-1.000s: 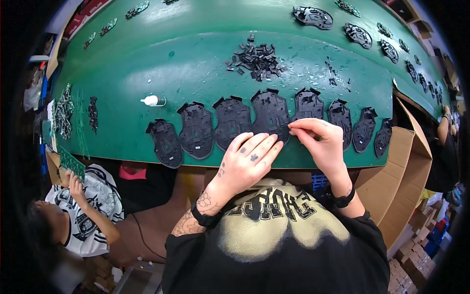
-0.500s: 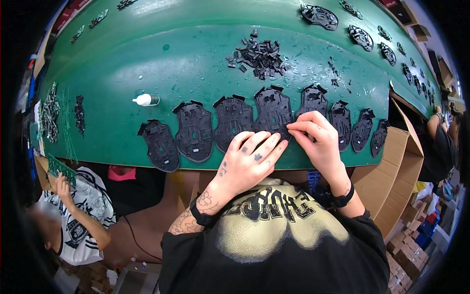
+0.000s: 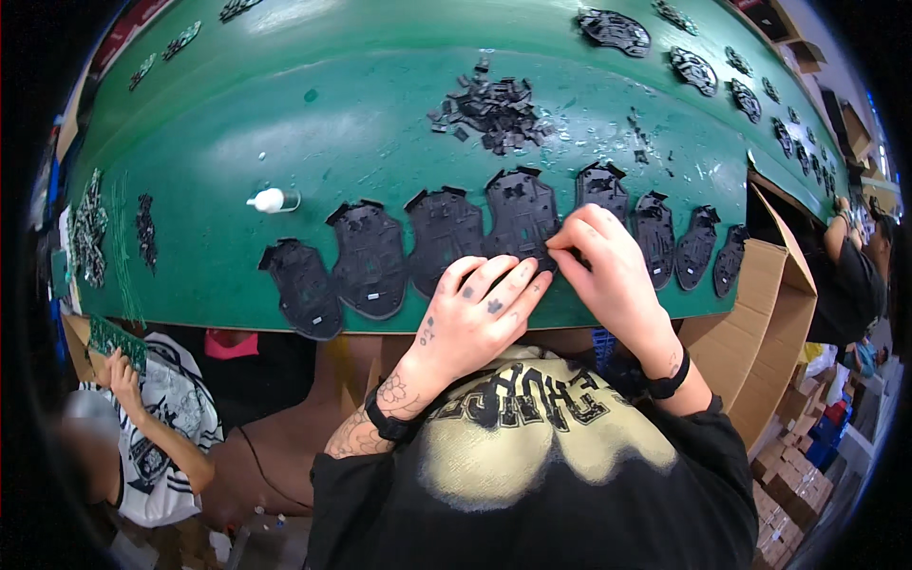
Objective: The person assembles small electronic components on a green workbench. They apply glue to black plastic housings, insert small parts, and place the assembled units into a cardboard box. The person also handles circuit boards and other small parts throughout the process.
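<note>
Arching higher now (slightly), right hand [image 3: 608, 261] overhangs shell [image 3: 521, 211].

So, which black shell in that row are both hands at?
The fourth shell from the left: the left hand and right hand nearly meet at its near end. No other shell has both hands there.

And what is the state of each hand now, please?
Left hand: fingers extended, palm down; any grip is hidden.
Right hand: closed in a pinch by a black shell; any held piece cannot be told.
</note>
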A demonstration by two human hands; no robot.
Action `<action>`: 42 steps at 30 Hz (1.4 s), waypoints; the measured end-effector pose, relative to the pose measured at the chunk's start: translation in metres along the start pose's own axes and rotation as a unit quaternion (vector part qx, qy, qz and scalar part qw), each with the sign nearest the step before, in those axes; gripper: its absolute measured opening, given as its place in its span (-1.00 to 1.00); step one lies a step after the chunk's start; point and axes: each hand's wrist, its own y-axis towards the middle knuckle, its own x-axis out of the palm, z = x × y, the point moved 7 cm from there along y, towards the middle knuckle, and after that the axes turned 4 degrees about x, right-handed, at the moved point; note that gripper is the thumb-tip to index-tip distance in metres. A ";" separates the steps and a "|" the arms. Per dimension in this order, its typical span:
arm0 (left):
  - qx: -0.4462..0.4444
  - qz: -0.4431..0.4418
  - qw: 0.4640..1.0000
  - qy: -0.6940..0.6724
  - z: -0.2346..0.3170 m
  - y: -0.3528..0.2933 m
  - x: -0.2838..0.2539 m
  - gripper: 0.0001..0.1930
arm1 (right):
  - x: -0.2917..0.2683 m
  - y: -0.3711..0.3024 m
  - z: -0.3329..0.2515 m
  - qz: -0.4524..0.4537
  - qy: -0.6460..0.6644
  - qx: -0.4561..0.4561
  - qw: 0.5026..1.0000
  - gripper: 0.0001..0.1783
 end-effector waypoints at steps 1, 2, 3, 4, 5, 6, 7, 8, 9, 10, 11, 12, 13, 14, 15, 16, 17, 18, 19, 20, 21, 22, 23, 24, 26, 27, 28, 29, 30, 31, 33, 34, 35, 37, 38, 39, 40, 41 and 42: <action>0.003 0.005 1.000 0.003 0.000 0.001 0.000 -0.54 | -0.002 0.004 -0.004 -0.014 -0.030 -0.002 0.999 -0.85; 0.006 0.010 1.000 0.005 -0.001 0.000 -0.001 -0.54 | -0.001 0.009 -0.008 -0.027 -0.058 -0.013 0.998 -0.86; 0.003 0.007 1.000 0.002 0.000 0.002 -0.003 -0.54 | 0.000 0.012 -0.012 -0.043 -0.072 -0.018 0.996 -0.88; 0.002 0.004 1.000 0.002 0.000 0.002 -0.002 -0.54 | -0.001 0.013 -0.015 -0.059 -0.087 -0.021 0.994 -0.90; 0.006 0.004 1.000 -0.003 0.001 0.003 -0.002 -0.54 | -0.005 0.015 -0.014 -0.072 -0.085 -0.021 0.994 -0.92; 0.004 0.005 1.000 0.000 0.000 0.003 -0.003 -0.53 | -0.011 0.018 -0.010 -0.063 -0.068 -0.018 0.996 -0.92; 0.003 0.003 1.000 -0.001 0.000 0.002 -0.003 -0.53 | -0.019 0.020 -0.004 -0.054 -0.052 -0.016 0.997 -0.92; 0.005 0.004 1.000 -0.002 0.000 0.001 -0.004 -0.53 | -0.027 0.022 0.002 -0.047 -0.035 -0.015 0.998 -0.91; 0.007 0.003 1.000 -0.004 0.000 0.002 -0.003 -0.53 | -0.048 0.025 0.010 -0.001 -0.043 0.027 0.999 -0.88; 0.007 -0.001 1.000 -0.007 0.000 0.001 -0.003 -0.53 | -0.068 0.025 0.022 0.060 -0.026 0.064 0.996 -0.88; 0.008 0.000 1.000 -0.006 0.000 0.002 -0.004 -0.53 | -0.083 0.026 0.037 0.102 -0.043 0.091 0.990 -0.87; 0.009 0.001 1.000 -0.011 0.000 0.002 -0.003 -0.53 | -0.094 0.027 0.051 0.124 -0.055 0.124 0.983 -0.86; 0.010 0.001 1.000 -0.014 0.001 0.002 -0.003 -0.53 | -0.098 0.029 0.064 0.130 -0.071 0.119 0.982 -0.85; 0.010 0.002 1.000 -0.018 0.001 0.002 -0.004 -0.54 | -0.097 0.030 0.077 0.130 -0.058 0.117 0.983 -0.85; 0.011 -0.001 1.000 -0.022 0.001 0.003 -0.003 -0.54 | -0.094 0.031 0.092 0.131 -0.043 0.116 0.984 -0.84; 0.008 -0.003 1.000 -0.023 0.001 0.002 -0.003 -0.54 | -0.090 0.033 0.103 0.130 -0.027 0.111 0.985 -0.84; 0.006 -0.005 1.000 -0.025 0.000 0.002 -0.003 -0.54 | -0.086 0.033 0.111 0.126 -0.032 0.121 0.984 -0.83; 0.005 -0.005 1.000 -0.029 0.000 0.001 -0.003 -0.54 | -0.086 0.034 0.112 0.120 -0.023 0.137 0.983 -0.83; 0.005 -0.006 0.999 -0.032 -0.001 0.000 -0.003 -0.55 | -0.086 0.035 0.111 0.114 -0.013 0.153 0.981 -0.83; 0.004 -0.007 0.999 -0.035 -0.002 0.000 -0.003 -0.55 | -0.086 0.036 0.112 0.109 -0.004 0.169 0.980 -0.83; 0.005 -0.009 0.999 -0.036 -0.001 0.001 -0.004 -0.55 | -0.085 0.036 0.114 0.098 -0.002 0.171 0.980 -0.84; 0.006 -0.009 0.999 -0.036 -0.001 0.001 -0.005 -0.55 | -0.087 0.037 0.119 0.087 0.001 0.174 0.981 -0.84; 0.006 -0.008 0.999 -0.035 -0.001 0.001 -0.005 -0.55 | -0.087 0.038 0.122 0.076 0.003 0.176 0.981 -0.84; 0.008 -0.006 0.999 -0.035 -0.001 0.001 -0.005 -0.55 | -0.087 0.039 0.120 0.069 -0.002 0.167 0.984 -0.84; 0.022 0.010 0.999 -0.042 -0.001 0.001 -0.007 -0.56 | -0.090 0.043 0.113 0.055 -0.012 0.148 0.987 -0.85; 0.024 0.014 0.999 -0.042 -0.002 -0.001 -0.010 -0.56 | -0.093 0.044 0.110 0.074 -0.020 0.142 0.987 -0.85; 0.041 0.051 0.996 -0.063 -0.001 -0.004 -0.016 -0.58 | -0.096 0.043 0.105 0.092 -0.027 0.136 0.986 -0.85; 0.046 0.065 0.995 -0.064 0.000 -0.010 -0.022 -0.59 | -0.101 0.038 0.098 0.106 -0.012 0.160 0.981 -0.86; 0.048 0.079 0.994 -0.063 0.001 -0.019 -0.028 -0.59 | -0.101 0.035 0.088 0.118 0.034 0.173 0.977 -0.89; 0.037 0.083 0.995 -0.046 -0.001 -0.027 -0.031 -0.61 | -0.097 0.031 0.073 0.122 0.075 0.178 0.973 -0.89; -0.005 0.081 0.997 -0.019 -0.004 -0.044 -0.037 -0.61 | -0.069 0.020 0.047 0.090 0.203 0.171 0.960 -0.89; -0.021 0.084 0.996 -0.012 -0.006 -0.051 -0.038 -0.61 | -0.051 0.014 0.030 0.058 0.281 0.160 0.944 -0.89; -0.036 0.085 0.996 -0.003 -0.010 -0.057 -0.037 -0.60 | -0.027 0.010 0.016 0.013 0.322 0.166 0.932 -0.87; -0.041 0.076 0.996 0.016 -0.015 -0.058 -0.033 -0.60 | 0.013 0.002 -0.002 -0.032 0.370 0.195 0.908 -0.87; -0.037 0.073 0.996 0.020 -0.016 -0.058 -0.031 -0.60 | 0.028 -0.001 -0.006 -0.041 0.400 0.203 0.893 -0.86; -0.035 0.078 0.996 0.031 -0.016 -0.058 -0.030 -0.60 | 0.035 0.000 -0.009 -0.040 0.377 0.189 0.906 -0.86; -0.035 0.088 0.995 0.030 -0.017 -0.058 -0.029 -0.60 | 0.042 0.001 -0.011 -0.039 0.354 0.174 0.918 -0.86; -0.034 0.090 0.995 0.029 -0.017 -0.058 -0.029 -0.60 | 0.045 0.001 -0.014 -0.037 0.331 0.160 0.929 -0.86; -0.033 0.092 0.995 0.028 -0.018 -0.059 -0.028 -0.60 | 0.045 0.004 -0.021 -0.033 0.279 0.126 0.952 -0.86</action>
